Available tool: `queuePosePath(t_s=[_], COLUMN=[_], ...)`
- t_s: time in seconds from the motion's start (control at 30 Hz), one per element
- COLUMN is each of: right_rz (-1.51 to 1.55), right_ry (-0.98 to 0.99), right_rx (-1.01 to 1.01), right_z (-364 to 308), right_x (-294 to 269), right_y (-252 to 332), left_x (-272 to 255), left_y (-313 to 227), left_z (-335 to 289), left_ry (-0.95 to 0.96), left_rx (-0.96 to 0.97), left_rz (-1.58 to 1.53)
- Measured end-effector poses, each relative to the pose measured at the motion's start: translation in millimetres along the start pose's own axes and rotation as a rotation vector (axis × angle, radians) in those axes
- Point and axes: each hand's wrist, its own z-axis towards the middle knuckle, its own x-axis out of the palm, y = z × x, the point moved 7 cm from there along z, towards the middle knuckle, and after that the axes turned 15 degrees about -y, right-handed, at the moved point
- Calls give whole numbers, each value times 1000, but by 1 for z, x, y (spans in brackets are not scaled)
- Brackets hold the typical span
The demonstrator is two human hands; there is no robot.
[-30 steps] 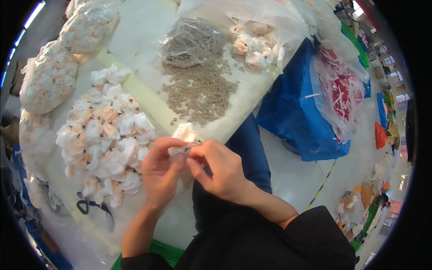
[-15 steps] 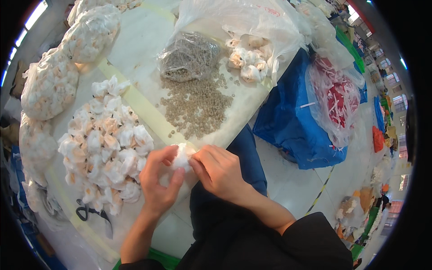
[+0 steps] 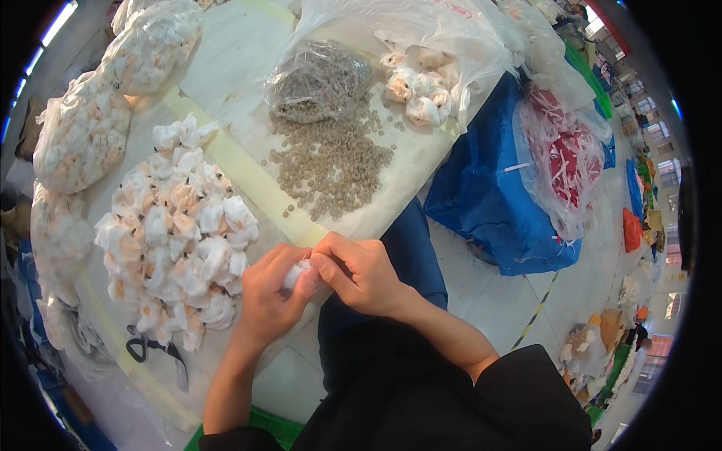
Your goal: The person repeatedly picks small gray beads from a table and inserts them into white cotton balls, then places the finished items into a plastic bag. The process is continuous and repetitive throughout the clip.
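Over the table's near edge, my left hand (image 3: pixel 272 292) is closed around a small white fluffy fabric piece (image 3: pixel 295 275). My right hand (image 3: pixel 362 275) pinches at the right side of that piece, its fingertips meeting the left ones. Most of the piece is hidden by my fingers. Left of my hands lies a heap of white and peach fabric pieces (image 3: pixel 177 244) with small dark tips. Beyond them is a spread of small grey-beige ring-like beads (image 3: pixel 331 171), beside a clear plastic bag of beads (image 3: pixel 320 83).
Filled clear bags (image 3: pixel 81 135) line the table's left side. An open plastic bag (image 3: pixel 459 41) with several fabric pieces lies at the far right corner. Black-handled scissors (image 3: pixel 143 347) rest near the heap. Right of the table stands a blue sack (image 3: pixel 481 188) with red-and-white material in plastic.
My left fingers have closed in over the white piece, covering more of it. My right hand has shifted slightly left and up, against the left fingertips. The view has shifted a little.
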Motion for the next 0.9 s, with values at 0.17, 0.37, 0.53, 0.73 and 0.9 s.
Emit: queuePosePath(t_s=[0.17,0.37,0.53,0.73,0.9], right_rz=[-18,14,-17,-249,-629], right_ry=[-37,-11,48,-246,-383], right_rx=[-44,8,83,-168,-236], right_z=[-3,-3,-2,16,42], right_x=[-5,-2,-5,-40,-86], right_y=[-6,-9,-13,-3,-23], left_x=[5,5,9,8,7], left_y=[0,0,3,8,13], left_z=[0,-5,-7,-8,-6], left_ry=[-1,-54,-66,-57,-69], left_rx=[8,88,93,-3,-139], left_rz=[55,99,111,117,33])
